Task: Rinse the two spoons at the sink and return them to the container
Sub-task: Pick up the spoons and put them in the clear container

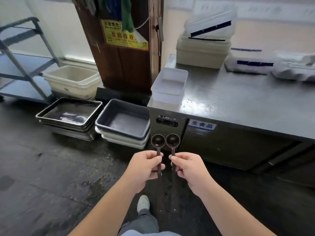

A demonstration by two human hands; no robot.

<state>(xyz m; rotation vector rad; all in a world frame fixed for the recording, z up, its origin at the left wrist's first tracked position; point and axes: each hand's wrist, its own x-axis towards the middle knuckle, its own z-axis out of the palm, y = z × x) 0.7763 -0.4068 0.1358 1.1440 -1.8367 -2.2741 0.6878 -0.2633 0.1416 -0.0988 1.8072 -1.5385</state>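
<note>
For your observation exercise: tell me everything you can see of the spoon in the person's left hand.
The left spoon is dark brown, plastic-looking, with a round, deep bowl and a long, thin, straight handle. It is held bowl up, facing the camera, over the dark floor. The left hand grips its handle; the right spoon stands beside it.

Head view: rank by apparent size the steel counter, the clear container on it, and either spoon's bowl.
1. Steel counter
2. Clear container
3. Spoon bowls, left and right: alike, unranked; nearer the camera, yet smallest.
</note>
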